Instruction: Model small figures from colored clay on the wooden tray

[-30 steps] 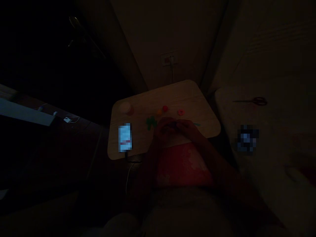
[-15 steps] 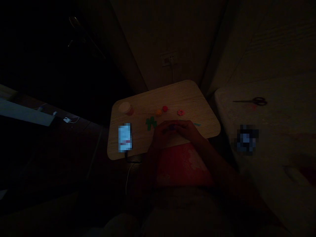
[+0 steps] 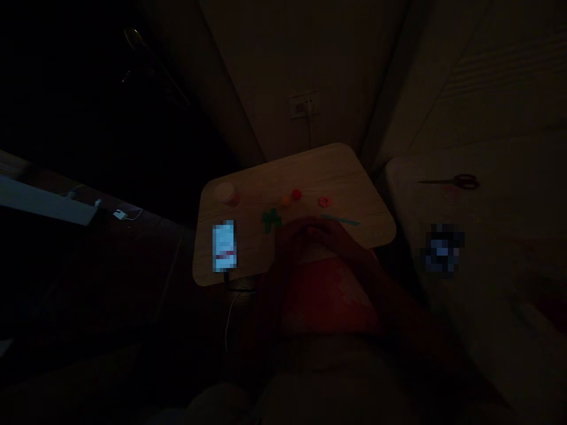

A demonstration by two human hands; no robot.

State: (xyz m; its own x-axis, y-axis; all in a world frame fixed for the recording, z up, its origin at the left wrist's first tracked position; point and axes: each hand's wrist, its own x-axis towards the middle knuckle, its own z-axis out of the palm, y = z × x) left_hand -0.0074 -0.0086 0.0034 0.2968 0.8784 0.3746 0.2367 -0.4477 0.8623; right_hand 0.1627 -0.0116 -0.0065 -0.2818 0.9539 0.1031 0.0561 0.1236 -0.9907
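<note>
In the dim light, my left hand [image 3: 291, 234] and my right hand [image 3: 331, 238] meet over the near edge of a small wooden table [image 3: 252, 248]. Their fingers curl together, closed around whatever lies between them, which is hidden. A pale blue strip [image 3: 349, 222] lies just beyond my right hand. Close to my left hand is a green piece with several lobes [image 3: 271, 220]. Farther back sit a small orange lump [image 3: 286, 201], a red ball [image 3: 296, 194] and a pinkish-red flower-shaped ring [image 3: 325, 202].
A pale-topped tub [image 3: 225, 193] stands at the table's left, behind a glowing, blurred-out phone [image 3: 224, 246] with a cable. Scissors [image 3: 456, 182] lie on the pale surface to the right. A wall socket [image 3: 303, 105] holds a plug.
My hands have drawn closer together, and the purple thing seen between them is now out of sight. My right hand has shifted nearer to me, showing more of the blue strip.
</note>
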